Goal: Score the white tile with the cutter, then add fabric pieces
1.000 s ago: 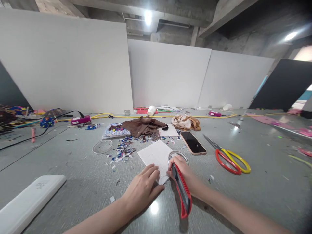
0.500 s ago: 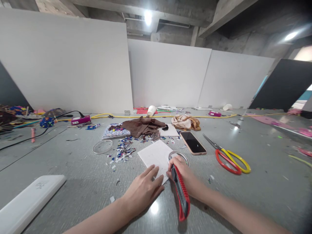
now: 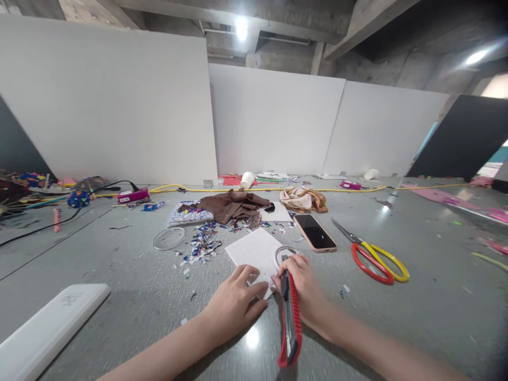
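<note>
Right hand [image 3: 304,286] is closed around a red utility knife [image 3: 289,323], its blade end at the near right corner of a white sheet [image 3: 256,251] and just beside a clear ring [image 3: 286,254]; the knife's long axis runs almost straight back toward the person, handle end nearest the near edge of the worktop [image 3: 397,317]; left hand [image 3: 236,301] lies flat with fingers spread, pressing the sheet's near edge, touching it just left of the blade; the sheet sits near the middle of the worktop, directly ahead of both hands, the left one being the nearer to its centre. Against the picture a second ago, the knife has swung from a slant out to the right to nearly upright in view, and the left fingers have crept further onto the sheet. Scissors [image 3: 377,256] and a phone [image 3: 315,233] lie well apart to the right.
</note>
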The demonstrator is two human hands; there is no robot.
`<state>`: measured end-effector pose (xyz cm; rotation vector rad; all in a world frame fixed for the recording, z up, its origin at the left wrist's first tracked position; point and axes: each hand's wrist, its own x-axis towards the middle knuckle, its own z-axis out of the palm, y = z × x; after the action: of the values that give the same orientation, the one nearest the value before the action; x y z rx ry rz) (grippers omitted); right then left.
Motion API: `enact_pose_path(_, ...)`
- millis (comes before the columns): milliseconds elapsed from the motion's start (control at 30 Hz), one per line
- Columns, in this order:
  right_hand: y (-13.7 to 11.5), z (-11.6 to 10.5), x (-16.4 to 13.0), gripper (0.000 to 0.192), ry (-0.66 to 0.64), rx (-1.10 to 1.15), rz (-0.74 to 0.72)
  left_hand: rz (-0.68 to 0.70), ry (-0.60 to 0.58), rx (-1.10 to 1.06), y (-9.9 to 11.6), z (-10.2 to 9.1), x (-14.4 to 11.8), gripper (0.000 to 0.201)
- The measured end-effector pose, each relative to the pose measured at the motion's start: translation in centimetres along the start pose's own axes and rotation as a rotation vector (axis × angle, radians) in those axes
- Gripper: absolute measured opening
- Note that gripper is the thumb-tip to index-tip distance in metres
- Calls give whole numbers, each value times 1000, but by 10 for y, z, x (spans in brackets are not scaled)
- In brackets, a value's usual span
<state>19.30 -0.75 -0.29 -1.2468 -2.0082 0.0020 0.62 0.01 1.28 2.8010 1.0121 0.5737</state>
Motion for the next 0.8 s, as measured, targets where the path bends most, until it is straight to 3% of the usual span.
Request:
enact_pose_path(100,0,2,-2,13,144,-42,2,-4,4,-15,0,0,0,13)
enact_pose_path(267,4,-1,-1,12,271,53,76,-2,20,-23,-2,4,-2,14)
enact_pose_path(400,-1,-11,2,17,145,290,279,-27,31,-43,-3,7,-2,16)
enact_pose_path(600,-11,-18,2,14,-56,421,100,-15,61,-77,-5,7,-3,13)
enact_pose_path(800,-6,-8,-3,13,-143,450,163,45,78,-29,-8,9,-6,7)
